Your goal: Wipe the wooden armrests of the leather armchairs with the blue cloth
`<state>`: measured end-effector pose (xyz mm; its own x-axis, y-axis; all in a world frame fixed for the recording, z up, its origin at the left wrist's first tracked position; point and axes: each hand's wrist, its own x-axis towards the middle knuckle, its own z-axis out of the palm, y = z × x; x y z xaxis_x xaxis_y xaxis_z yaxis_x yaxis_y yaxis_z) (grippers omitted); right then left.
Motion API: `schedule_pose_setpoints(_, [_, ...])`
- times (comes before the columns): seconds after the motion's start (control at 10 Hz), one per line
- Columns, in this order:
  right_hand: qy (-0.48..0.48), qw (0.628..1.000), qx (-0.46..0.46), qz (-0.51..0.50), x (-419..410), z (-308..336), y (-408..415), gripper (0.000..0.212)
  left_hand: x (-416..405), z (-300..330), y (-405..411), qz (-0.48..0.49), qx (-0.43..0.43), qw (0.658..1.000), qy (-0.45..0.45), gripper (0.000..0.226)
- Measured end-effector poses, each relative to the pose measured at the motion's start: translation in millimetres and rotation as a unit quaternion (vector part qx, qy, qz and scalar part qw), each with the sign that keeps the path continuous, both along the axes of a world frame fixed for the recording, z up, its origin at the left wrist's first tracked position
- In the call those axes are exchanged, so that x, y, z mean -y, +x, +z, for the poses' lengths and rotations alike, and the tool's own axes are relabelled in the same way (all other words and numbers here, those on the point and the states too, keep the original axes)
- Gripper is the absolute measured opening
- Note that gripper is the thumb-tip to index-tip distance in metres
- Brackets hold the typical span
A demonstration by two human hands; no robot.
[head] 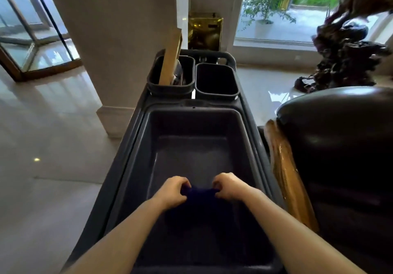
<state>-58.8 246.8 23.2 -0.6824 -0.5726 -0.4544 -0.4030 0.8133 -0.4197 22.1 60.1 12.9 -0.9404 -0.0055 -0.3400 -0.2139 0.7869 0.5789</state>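
A dark blue cloth [201, 207] hangs stretched between my two hands above the large grey tub [136, 146] of a cleaning cart. My left hand [173, 190] grips the cloth's upper left corner and my right hand [228, 185] grips its upper right corner. Both fists are closed on the fabric. To the right of the cart stands a dark leather armchair [344, 146]. Its glossy wooden armrest [287, 173] runs along the side nearest the cart.
Two small black bins [215, 80] sit at the cart's far end; the left one [155, 82] holds a tall wooden-coloured board. Beyond are a beige pillar [110, 39], a gold bin [205, 31], a dark root sculpture [344, 50], windows and polished floor [53, 135].
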Motion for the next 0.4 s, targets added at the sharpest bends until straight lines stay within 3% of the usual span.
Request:
schedule_pose_setpoints(0.3, [0.019,0.999,0.031,-0.036,4.5,-25.1,7.4,0.026,11.8,-27.2,-4.0,-0.022,0.077,0.997,0.022,0.028])
schedule_pose_setpoints(0.4, [0.006,0.998,0.007,-0.058,5.0,-8.5,-0.2,0.027,20.0,-4.7,-16.5,-0.025,0.049,0.998,0.029,0.033])
